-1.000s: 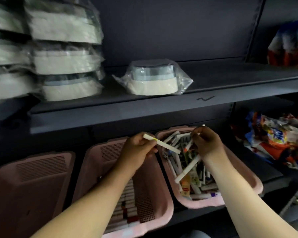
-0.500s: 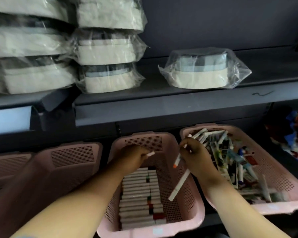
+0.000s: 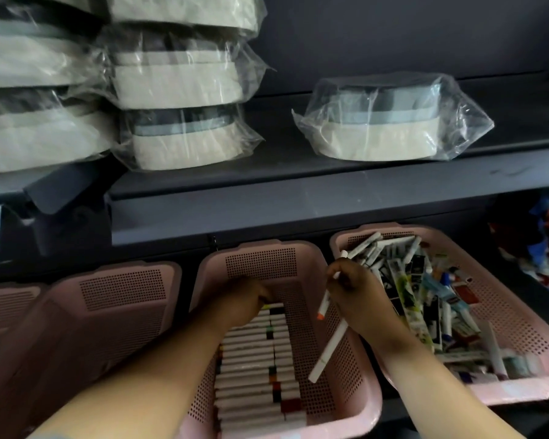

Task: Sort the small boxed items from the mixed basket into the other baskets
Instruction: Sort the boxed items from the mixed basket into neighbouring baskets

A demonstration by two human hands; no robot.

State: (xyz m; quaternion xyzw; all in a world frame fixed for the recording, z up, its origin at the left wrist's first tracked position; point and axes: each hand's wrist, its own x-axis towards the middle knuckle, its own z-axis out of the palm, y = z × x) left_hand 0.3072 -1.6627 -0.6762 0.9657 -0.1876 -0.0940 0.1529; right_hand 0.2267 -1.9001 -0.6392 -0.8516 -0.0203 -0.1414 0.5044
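Observation:
The mixed pink basket (image 3: 517, 315) at the right holds a jumble of small boxed items (image 3: 425, 296). The middle pink basket (image 3: 358, 384) holds a neat row of white slim boxes (image 3: 254, 369). My left hand (image 3: 241, 299) is down at the far end of that row, fingers curled; a slim box it carried is hidden under it. My right hand (image 3: 358, 296) hovers over the rim between the two baskets and grips several long white slim boxes (image 3: 328, 346), one with an orange tip.
Two more pink baskets (image 3: 108, 312) stand to the left. The shelf edge (image 3: 298, 201) overhangs the baskets' far ends; wrapped white packs (image 3: 377, 122) lie on it. Colourful packets (image 3: 545, 248) sit at the far right.
My view shifted left. My left hand carried its white box from above the mixed basket down into the middle basket's row. My right hand followed with its boxes to the rim between baskets.

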